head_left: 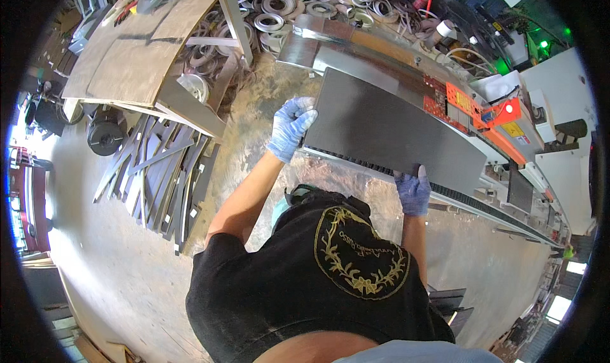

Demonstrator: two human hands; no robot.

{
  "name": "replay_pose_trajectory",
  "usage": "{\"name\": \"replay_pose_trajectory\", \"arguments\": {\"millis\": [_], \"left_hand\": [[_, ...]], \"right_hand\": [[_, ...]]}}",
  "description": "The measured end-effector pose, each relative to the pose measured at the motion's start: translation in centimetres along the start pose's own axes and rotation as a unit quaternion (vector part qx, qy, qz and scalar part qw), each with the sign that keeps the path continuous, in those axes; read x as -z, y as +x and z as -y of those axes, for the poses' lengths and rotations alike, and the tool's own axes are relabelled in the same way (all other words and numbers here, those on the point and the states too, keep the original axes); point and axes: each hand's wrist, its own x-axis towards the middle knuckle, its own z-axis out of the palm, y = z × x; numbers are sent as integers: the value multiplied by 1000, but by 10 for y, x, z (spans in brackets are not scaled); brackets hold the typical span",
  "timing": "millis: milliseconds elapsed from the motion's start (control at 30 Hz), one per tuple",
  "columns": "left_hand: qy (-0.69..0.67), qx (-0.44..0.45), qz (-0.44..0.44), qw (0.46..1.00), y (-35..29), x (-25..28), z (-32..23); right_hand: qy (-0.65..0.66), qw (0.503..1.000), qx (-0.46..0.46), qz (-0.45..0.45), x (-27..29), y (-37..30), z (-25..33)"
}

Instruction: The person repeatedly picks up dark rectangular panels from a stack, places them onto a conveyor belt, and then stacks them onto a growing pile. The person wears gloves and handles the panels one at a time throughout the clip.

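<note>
While your left hand [291, 128] and right hand [414, 194] grip the board [384, 121], apparently aligning it, next move likely needs even support.

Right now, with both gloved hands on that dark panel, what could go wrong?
The right hand is at the near edge of the dark panel, close to the black ridged strip; a gloved finger might get pinched there. The left hand is at the panel's left end, so uneven pressure could skew it. Loose dark boards on the floor at left might trip someone stepping that way.
</note>
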Motion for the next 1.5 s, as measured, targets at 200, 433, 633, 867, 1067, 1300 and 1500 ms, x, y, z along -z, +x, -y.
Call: {"name": "replay_pose_trajectory", "arguments": {"millis": [200,433,633,867,1067,1300,1500], "left_hand": [[-26,74,-31,996,28,19,3],[60,-48,-33,996,80,46,37],[620,-256,201,714,87,-32,34],[728,-300,373,492,136,-130,98],[756,-286,367,461,169,-163,116],[783,-242,386,424,171,-168,111],[782,-258,388,413,167,-177,113]], "right_hand": [[-8,999,-51,-2,-32,41,-12],[4,996,-62,-67,-11,156,-43],[-262,925,-53,-270,-31,208,-22],[-466,842,-51,-266,-22,241,14],[-269,936,6,-226,-26,182,25],[-209,961,157,-88,-6,56,9],[8,976,142,-164,52,-1,2]]}}
